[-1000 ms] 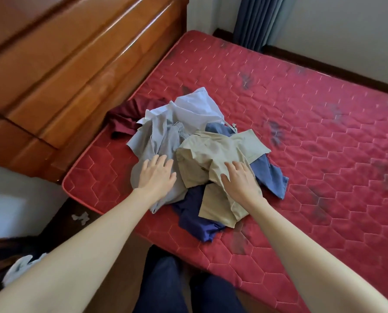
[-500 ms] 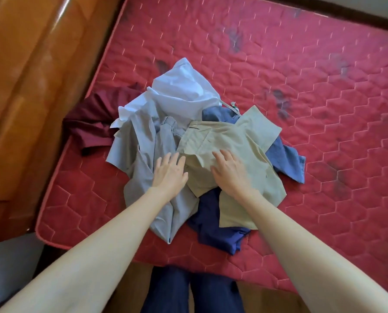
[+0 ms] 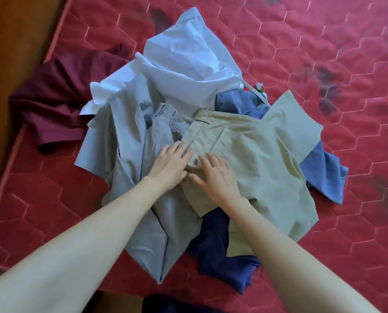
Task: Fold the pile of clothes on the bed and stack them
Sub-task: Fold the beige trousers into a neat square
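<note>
Red quilted mattress (image 3: 324, 64) fills the view, with a wooden bed frame (image 3: 14, 41) along its 9 o'clock edge. Pile of clothes (image 3: 188, 132) lies unfolded near the 6 o'clock edge of the bed; nothing stacked yet.

Contents of pile: beige shirt (image 3: 256, 159) on top toward 3 o'clock; grey shirt (image 3: 132, 154) toward 8 o'clock; white garment (image 3: 184, 64) at 12 o'clock; maroon garment (image 3: 59, 98) at 9 o'clock, partly beside the heap; blue denim piece (image 3: 324, 172) showing at 3 o'clock; dark navy piece (image 3: 217, 245) at 6 o'clock, under the beige one.

Left hand (image 3: 171, 164): fingers straight, flat on the cloth where grey meets beige. Right hand (image 3: 217, 177): flat on the beige shirt, fingers spread. Neither grip has closed on anything; both only press.

Judgement: step in hand is picking out the top garment. To do it well, take the beige shirt by its shoulders or hem corners, lift it free of the denim and navy below, and spread it on bare mattress toward 3 o'clock before folding. Pulling from the middle would likely drag neighbours along.

No containers seen in view.
</note>
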A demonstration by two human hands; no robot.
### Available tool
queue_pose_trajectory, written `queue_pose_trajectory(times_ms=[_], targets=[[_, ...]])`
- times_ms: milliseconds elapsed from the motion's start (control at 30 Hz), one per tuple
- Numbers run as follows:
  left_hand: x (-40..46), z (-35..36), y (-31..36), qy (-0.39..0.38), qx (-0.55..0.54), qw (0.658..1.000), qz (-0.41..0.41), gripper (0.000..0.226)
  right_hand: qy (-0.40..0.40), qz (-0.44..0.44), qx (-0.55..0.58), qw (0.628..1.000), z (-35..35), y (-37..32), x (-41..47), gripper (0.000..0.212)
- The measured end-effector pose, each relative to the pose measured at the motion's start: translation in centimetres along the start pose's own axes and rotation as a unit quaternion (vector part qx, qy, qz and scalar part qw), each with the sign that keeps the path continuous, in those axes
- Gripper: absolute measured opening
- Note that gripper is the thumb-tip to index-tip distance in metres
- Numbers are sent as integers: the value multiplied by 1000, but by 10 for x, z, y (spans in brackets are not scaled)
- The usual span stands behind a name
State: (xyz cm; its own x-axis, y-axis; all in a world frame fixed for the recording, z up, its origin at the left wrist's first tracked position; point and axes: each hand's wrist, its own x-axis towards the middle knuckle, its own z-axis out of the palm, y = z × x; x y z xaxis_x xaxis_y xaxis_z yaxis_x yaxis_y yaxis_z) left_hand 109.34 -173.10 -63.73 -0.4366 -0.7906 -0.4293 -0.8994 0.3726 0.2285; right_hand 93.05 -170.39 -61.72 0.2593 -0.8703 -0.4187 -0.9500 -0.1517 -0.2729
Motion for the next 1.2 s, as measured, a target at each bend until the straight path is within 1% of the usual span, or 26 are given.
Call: queue_pose_trajectory(times_ms=[67,133,233,333,433,500,533,600,667,733,800,900,1000,1067,1100,1133,1200], targets=[[5,8,-6,19,-20,999,20,67,36,8,42,998,3,5,21,54],[7,14,-8,44,-41,998,36,59,54,23,59,997,3,14,48,52],[6,24,-6,85,-91,992,35,59,61,40,11,997,0,34,91,51],[4,33,2,84,-155,984,-1,67,34,23,-62,997,-4,50,129,55],[0,42,11,107,-217,969,-53,73,10,18,-101,995,-5,56,154,58],[-3,44,16,114,-260,954,-95,74,10,42,-85,995,-8,57,163,55],[-4,45,19,117,-279,947,-110,75,14,54,-66,996,-10,57,164,51],[-6,45,23,121,-337,924,-137,76,40,64,-8,997,-19,58,161,33],[-6,41,22,107,-405,892,-171,78,73,68,75,992,-33,58,151,19],[-7,36,19,80,-448,870,-188,80,102,57,160,980,-51,58,131,16],[-9,28,17,67,-468,861,-185,84,135,36,229,963,-72,57,105,16],[-17,9,20,72,-500,850,-150,91,176,10,269,947,-105,61,57,14],[-30,-19,35,107,-485,862,-104,88,216,2,297,930,-139,63,3,6],[-40,-45,50,133,-483,861,-81,90,257,9,326,910,-166,62,-36,15],[-45,-62,59,143,-485,860,-66,90,271,16,338,901,-179,61,-55,16],[-50,-79,69,152,-482,862,-46,87,280,25,346,895,-193,60,-75,13],[-59,-122,94,171,-465,869,17,74,295,35,349,889,-222,54,-115,9]])
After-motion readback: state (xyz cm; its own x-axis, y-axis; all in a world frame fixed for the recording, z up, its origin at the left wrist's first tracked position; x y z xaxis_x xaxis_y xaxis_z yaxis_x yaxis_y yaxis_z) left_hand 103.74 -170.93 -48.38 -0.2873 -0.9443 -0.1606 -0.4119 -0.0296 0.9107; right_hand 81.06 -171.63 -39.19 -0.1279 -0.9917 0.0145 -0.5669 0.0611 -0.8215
